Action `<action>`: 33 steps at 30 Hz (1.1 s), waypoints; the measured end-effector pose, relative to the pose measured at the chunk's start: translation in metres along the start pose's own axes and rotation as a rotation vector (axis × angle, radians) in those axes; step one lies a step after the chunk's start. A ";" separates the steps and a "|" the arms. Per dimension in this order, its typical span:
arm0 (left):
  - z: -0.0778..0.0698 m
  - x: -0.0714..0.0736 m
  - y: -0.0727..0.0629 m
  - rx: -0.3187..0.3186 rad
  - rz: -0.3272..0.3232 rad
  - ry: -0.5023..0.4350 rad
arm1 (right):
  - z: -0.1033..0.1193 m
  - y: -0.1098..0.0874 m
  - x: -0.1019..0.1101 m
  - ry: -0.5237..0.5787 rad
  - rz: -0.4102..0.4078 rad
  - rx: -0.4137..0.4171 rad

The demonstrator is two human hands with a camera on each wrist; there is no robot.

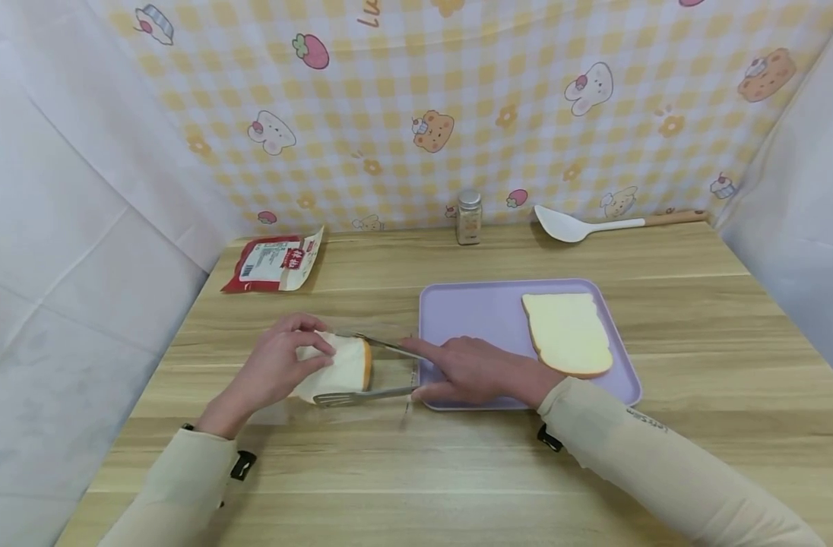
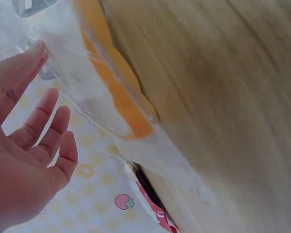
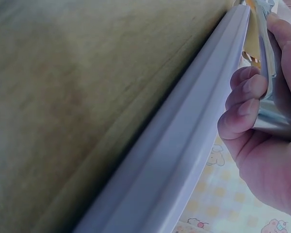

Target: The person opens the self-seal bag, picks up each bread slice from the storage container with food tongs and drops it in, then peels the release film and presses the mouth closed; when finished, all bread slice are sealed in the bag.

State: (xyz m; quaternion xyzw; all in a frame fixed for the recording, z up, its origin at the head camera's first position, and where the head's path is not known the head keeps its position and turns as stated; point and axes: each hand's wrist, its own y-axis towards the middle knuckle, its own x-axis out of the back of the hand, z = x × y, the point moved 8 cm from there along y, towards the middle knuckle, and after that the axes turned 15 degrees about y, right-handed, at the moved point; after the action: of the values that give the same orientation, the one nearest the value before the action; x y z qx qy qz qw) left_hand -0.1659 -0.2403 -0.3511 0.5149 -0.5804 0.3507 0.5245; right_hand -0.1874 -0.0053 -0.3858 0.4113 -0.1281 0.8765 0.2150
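On a desk with pale wood grain (image 1: 403, 471), a square white bread slice with an orange-brown crust (image 1: 348, 357) lies inside a thin, clear plastic bag (image 2: 169, 165), left of a lilac, round-cornered plastic tray (image 1: 478, 311). The person's right hand (image 1: 474, 370) grips silver metal tongs with slotted tips (image 1: 375, 395); their two arms stand apart, reaching to opposite sides of the bagged slice. The left hand (image 1: 276, 365) pinches the film over the bread between thumb and fingertip, its other fingers loosely bent. A second pale, brown-edged slice (image 1: 568, 334) rests flat on the tray's right side.

To do this well, the tips should reach far along both sides before closing, then squeeze evenly and lightly — the bread looks soft enough to dent. The left hand would best hold the bag back, so the slotted ends do not catch film. Drawing the slice out level, toward the tray, should suit it. Whether the tips touch the bread is unclear.
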 end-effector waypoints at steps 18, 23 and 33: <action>0.003 0.007 -0.005 -0.008 -0.094 -0.187 | 0.004 0.002 0.001 0.011 -0.005 0.009; 0.008 0.004 -0.007 0.002 -0.074 -0.296 | 0.005 0.003 0.001 0.010 -0.008 0.026; 0.014 0.001 -0.009 -0.018 -0.052 -0.350 | 0.006 -0.001 0.001 -0.019 -0.011 0.058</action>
State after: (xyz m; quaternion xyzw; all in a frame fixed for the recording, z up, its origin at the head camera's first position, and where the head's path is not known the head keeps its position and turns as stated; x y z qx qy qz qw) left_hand -0.1609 -0.2557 -0.3545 0.5783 -0.6523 0.2368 0.4289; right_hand -0.1837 -0.0064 -0.3810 0.4265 -0.1022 0.8746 0.2067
